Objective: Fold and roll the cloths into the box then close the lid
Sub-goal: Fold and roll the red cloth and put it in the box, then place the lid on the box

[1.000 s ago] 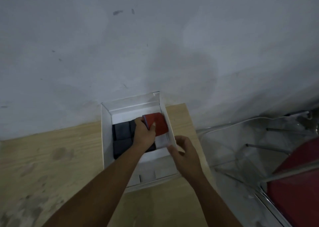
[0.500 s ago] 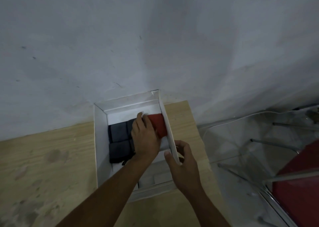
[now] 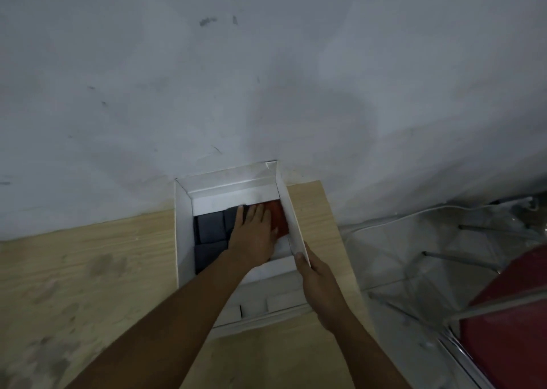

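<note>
Red cloth (image 3: 278, 217) now sits low in the white box's (image 3: 183, 240) far right corner; a second ago it was held above. Left hand (image 3: 254, 234) presses it flat, fingers spread; right hand (image 3: 318, 282) grips the box's right wall. Packing looks nearly done; lid not yet closed.

A single head-worn view looks forward and steeply down from above the person's own arms; both forearms enter from the bottom edge and reach away from the lens; the wooden desk (image 3: 88, 270) fills the lower left, close beneath the camera; the open white box (image 3: 183, 240) sits near mid-frame against a grey wall (image 3: 266, 78), which takes the whole upper half; the wide angle bends the edges, and floor shows at lower right.
</note>
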{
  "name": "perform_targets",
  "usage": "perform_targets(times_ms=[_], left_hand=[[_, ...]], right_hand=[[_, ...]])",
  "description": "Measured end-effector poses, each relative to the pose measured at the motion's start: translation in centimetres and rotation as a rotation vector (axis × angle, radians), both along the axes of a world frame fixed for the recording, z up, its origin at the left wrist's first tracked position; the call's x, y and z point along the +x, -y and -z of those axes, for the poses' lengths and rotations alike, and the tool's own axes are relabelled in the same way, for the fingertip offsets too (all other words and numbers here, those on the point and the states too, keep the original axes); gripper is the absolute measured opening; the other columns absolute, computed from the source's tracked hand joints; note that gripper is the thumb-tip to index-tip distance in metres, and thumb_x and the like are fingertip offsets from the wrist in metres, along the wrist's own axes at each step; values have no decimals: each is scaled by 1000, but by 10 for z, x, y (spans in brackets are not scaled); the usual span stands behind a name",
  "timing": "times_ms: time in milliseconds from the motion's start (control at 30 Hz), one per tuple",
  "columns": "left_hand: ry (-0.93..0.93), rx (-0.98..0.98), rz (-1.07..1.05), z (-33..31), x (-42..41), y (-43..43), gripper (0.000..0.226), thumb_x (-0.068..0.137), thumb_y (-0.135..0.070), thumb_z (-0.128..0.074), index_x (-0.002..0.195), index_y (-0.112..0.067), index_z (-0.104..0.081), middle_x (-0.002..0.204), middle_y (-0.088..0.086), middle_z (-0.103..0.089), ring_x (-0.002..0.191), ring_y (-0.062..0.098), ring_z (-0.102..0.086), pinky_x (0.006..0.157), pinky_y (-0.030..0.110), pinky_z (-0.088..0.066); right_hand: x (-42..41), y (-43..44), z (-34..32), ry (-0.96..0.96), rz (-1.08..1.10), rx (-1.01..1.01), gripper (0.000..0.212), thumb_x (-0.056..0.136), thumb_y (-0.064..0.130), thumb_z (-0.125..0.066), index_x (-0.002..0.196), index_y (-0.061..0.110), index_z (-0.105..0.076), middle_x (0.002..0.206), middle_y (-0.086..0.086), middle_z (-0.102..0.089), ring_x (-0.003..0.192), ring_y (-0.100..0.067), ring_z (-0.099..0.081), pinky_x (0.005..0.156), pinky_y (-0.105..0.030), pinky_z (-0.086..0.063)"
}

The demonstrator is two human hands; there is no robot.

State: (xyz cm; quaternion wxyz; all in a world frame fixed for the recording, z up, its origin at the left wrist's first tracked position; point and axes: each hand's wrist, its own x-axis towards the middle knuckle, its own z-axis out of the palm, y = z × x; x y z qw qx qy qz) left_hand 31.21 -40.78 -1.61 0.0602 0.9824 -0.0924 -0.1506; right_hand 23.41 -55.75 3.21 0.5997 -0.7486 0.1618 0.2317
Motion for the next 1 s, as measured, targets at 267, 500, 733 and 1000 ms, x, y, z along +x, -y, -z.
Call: perform_targets(times_ms=[267, 500, 733, 1000], left_hand=[[435, -254, -202, -72, -63, -71, 23, 94, -20, -53, 114, -12, -62, 137, 10, -52, 137, 29, -40, 116, 56, -13], [447, -640, -658, -95, -160, -162, 38, 96, -12, -52, 132, -3, -48, 134, 13, -49, 119, 15, -45, 100, 18, -30], [194, -729, -935, -85, -265, -240, 29, 99, -28, -43, 108, -12, -66, 102, 6, -68, 89, 20, -62, 77, 32, -47], [242, -970, -965, -90, -346, -320, 24, 98, -34, -46, 78, -27, -56, 73, 3, -55, 68, 11, -51, 62, 22, -39]], right_hand=[[-25, -12, -14, -1, 102, 35, 47, 100, 33, -43, 145, 18, -38, 150, 4, -40, 137, -16, -37, 113, -31, -27], [-71, -55, -30, -13, 90, 96, 50, 100, 34, -44, 145, 16, -36, 146, 2, -42, 138, -21, -36, 108, -31, -28], [-129, -133, -36, -9, 40, 128, 50, 100, 32, -44, 146, 15, -35, 150, 0, -39, 139, -22, -36, 115, -40, -28], [-187, -233, -37, -4, -11, 94, 49, 100, 34, -44, 144, 13, -40, 148, -4, -43, 135, -26, -41, 112, -43, -34]])
